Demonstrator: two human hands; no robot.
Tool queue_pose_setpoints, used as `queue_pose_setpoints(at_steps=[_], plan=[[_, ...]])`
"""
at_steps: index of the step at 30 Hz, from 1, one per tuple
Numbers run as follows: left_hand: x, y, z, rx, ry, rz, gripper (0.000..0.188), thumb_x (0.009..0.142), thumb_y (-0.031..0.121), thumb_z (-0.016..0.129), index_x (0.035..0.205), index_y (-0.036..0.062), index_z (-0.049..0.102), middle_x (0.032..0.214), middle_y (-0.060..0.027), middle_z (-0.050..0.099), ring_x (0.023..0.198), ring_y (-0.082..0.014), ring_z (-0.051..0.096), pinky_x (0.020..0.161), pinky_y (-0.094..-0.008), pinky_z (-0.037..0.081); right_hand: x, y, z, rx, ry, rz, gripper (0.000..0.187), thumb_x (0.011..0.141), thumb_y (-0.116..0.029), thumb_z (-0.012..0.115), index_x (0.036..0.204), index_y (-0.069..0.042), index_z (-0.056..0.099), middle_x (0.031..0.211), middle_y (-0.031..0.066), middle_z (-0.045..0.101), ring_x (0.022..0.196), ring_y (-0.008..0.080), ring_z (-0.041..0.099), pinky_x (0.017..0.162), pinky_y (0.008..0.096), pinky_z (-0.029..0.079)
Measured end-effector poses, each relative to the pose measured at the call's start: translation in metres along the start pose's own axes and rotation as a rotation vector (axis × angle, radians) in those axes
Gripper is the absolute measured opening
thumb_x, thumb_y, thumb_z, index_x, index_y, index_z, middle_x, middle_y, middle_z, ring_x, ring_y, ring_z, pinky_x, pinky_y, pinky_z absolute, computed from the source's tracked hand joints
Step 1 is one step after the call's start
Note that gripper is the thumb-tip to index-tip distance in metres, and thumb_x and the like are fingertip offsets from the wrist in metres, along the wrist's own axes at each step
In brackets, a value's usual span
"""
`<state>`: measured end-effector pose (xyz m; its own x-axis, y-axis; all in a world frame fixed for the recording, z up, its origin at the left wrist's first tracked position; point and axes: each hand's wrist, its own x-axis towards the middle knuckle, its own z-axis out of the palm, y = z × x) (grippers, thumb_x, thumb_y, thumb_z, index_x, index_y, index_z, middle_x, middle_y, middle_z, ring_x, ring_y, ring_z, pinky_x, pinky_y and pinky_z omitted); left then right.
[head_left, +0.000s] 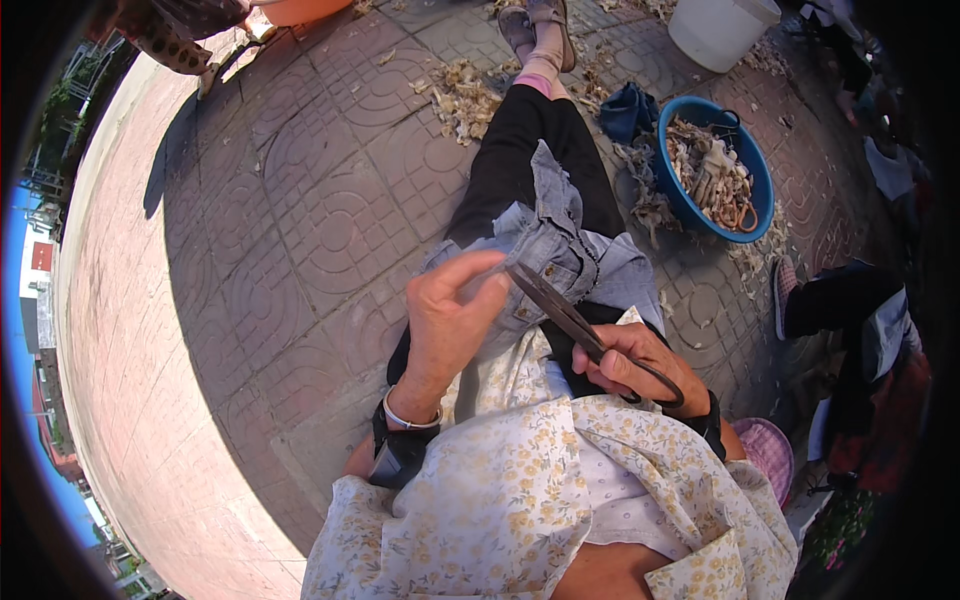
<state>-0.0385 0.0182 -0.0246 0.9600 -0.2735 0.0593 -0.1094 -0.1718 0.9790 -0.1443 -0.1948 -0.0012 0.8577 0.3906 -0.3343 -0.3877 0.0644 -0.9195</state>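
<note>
Grey paving (330,230) fills most of the view, floral shirt (500,490) at the bottom. Cut-up denim (622,265) sits across the lap, seams and buttons showing. Blue basin (742,230) of pale scraps stands on the ground, beyond the right knee.

Left hand (440,315): raised over the lap, wrist bent up, thumb and index nearly meeting; can't tell if anything is pinched between them. Right hand (645,360): lower, palm inward, fingers curled closed around the handles of the scissors (557,308).

Scissors slant up-left from the right fingers, above the denim. Blades close together, tips just beside the left thumb and index; contact there unclear.
</note>
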Motion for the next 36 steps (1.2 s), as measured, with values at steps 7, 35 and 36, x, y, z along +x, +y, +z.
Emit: queue_pose_setpoints(at_steps=[7,35,36], plan=[[0.001,0.000,0.000,-0.002,-0.004,-0.003,0.018,0.076,0.005,0.067,0.093,-0.0014,0.068,0.086,-0.0112,0.070,0.081,-0.0144,0.067,0.074,-0.0262,0.050,-0.001,-0.002,0.002,0.001,0.005,-0.018,0.052,0.090,-0.056,0.050,0.089,-0.005,0.057,0.061,-0.0050,0.043,0.054,0.0046,0.040,0.049,0.0219,0.029],[0.000,-0.004,0.001,0.097,0.016,0.115,0.013,0.080,0.001,0.065,0.092,-0.0024,0.068,0.077,-0.0011,0.065,0.067,-0.0044,0.053,0.060,-0.0199,0.043,0.009,0.004,0.003,-0.077,0.025,-0.085,0.045,0.093,-0.048,0.052,0.081,-0.004,0.055,0.064,-0.0038,0.045,0.057,0.0062,0.039,0.050,0.0241,0.032],[0.000,-0.004,0.002,0.085,0.014,0.114,0.012,0.080,0.001,0.065,0.092,-0.0025,0.068,0.077,-0.0009,0.064,0.066,-0.0042,0.053,0.059,-0.0198,0.043,0.011,0.004,0.003,-0.178,0.058,-0.139,0.045,0.093,-0.047,0.052,0.080,-0.004,0.054,0.063,-0.0026,0.045,0.057,0.0074,0.039,0.050,0.0253,0.033]])
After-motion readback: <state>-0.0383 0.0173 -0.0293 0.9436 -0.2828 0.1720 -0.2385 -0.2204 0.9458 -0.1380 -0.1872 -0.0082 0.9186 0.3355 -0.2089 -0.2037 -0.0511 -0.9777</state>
